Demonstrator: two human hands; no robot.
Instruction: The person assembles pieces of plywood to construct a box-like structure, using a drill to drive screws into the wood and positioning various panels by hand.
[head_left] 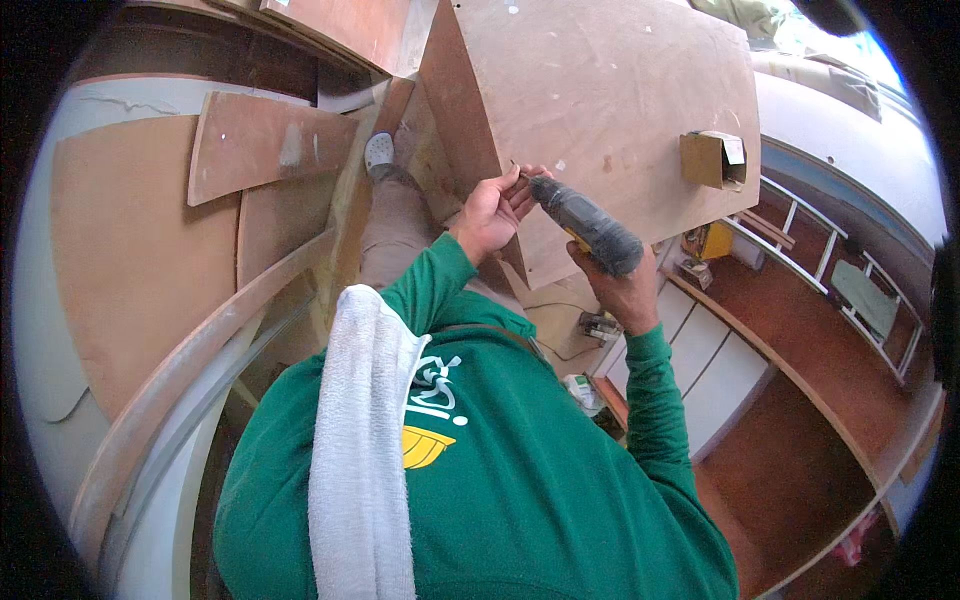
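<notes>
My right hand [628,292] grips a dark, dusty cordless drill [588,225] by its handle. The drill's front end points up and left, over the near left corner of a large plywood box [620,90]. My left hand [490,212] is at the drill's tip, its thumb and fingers drawn together there. A small thin dark piece shows at those fingertips, too small to name. The near edge of the box lies just beyond both hands.
A small open cardboard box [712,160] sits on the plywood box at the right. Plywood panels [270,145] lean at the left. A white ladder [825,258] lies at the right. Below are a power tool with a cord [598,326] and white boards [700,345].
</notes>
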